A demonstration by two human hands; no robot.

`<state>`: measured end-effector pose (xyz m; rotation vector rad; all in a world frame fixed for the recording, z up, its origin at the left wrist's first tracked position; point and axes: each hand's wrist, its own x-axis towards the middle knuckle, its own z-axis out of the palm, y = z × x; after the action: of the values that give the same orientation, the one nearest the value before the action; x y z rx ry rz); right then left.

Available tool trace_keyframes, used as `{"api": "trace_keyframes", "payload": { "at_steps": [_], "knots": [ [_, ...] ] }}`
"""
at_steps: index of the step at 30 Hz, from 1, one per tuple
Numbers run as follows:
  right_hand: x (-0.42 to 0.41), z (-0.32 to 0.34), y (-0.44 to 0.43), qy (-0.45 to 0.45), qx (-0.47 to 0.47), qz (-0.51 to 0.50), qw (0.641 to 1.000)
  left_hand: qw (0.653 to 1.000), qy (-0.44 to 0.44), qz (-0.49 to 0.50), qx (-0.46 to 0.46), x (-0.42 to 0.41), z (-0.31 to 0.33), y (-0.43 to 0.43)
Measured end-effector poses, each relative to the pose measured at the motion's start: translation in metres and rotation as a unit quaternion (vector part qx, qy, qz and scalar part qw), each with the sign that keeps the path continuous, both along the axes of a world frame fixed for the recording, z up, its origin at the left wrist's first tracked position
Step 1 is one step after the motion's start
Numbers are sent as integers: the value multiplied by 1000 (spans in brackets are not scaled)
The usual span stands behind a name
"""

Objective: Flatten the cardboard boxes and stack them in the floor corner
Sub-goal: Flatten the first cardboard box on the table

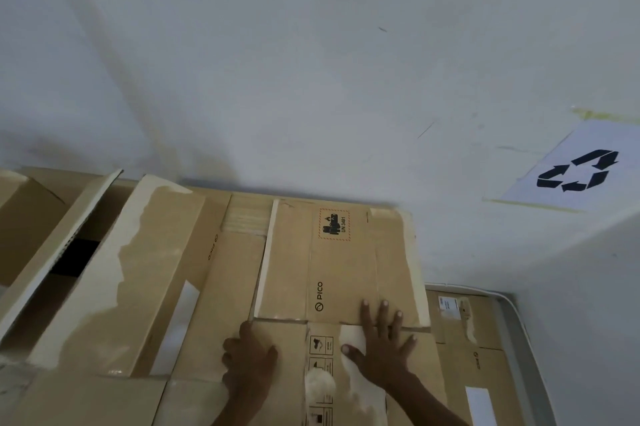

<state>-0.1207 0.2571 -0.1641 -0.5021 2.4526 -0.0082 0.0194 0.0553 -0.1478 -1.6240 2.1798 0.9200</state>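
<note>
1. My right hand (pixel 381 342) lies spread, palm pressing the flattened box (pixel 339 269), which tops a pile of flat cardboard against the wall (pixel 311 61).
2. My left hand (pixel 249 356) rests on the sheet just below, fingers bent; I cannot tell whether it grips an edge.
3. Done, I judge: several boxes are flat, and another flat carton (pixel 464 328) lies lower in the corner.
4. Left: the open box (pixel 86 235) stands unflattened.

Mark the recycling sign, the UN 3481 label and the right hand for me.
recycling sign (pixel 577 171): head view, on the black arrows.
UN 3481 label (pixel 334 224): head view, label's middle.
right hand (pixel 379 346): head view, back of the hand.
</note>
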Motion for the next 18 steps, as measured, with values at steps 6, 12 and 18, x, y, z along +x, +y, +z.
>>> {"api": "trace_keyframes", "payload": {
  "at_steps": [6,12,18],
  "knots": [
    [3,3,-7,20,6,-8,1000,998,56,7,7,-2,-12,-15],
    [-14,10,-36,-2,-7,7,1000,995,47,-23,-86,-23,9,-22],
    [-16,3,-46,28,-43,68,996,936,87,-262,-221,-37,-1,-29]
  ]
}}
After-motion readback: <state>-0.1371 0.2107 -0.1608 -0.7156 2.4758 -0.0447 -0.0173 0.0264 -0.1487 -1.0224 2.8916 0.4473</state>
